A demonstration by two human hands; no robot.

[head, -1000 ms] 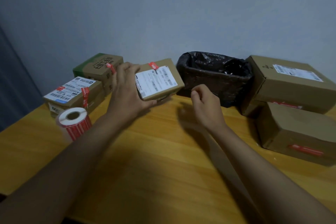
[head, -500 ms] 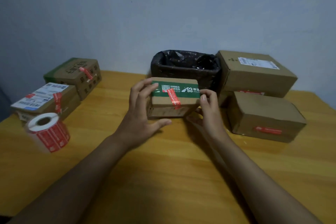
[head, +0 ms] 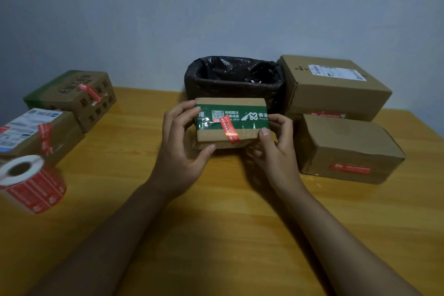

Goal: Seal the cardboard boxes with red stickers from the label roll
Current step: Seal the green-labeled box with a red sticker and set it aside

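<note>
I see a small cardboard box held up between both hands, just in front of the black-lined bin, which I take as my landmark. The box is brown, wrapped by a broad green band printed with white characters and a code square. A red sticker runs slantwise from the green band down over the box's near edge. My left hand grips the box's left end, fingers curled over the top, thumb under the lower edge. My right hand holds the right end, thumb pressed on the front face near the sticker, fingers wrapped behind.

Right of the bin sit two larger brown boxes, each with a red sticker. Left of the bin lie two more stickered boxes, and the label roll stands furthest left of it on the wooden table.
</note>
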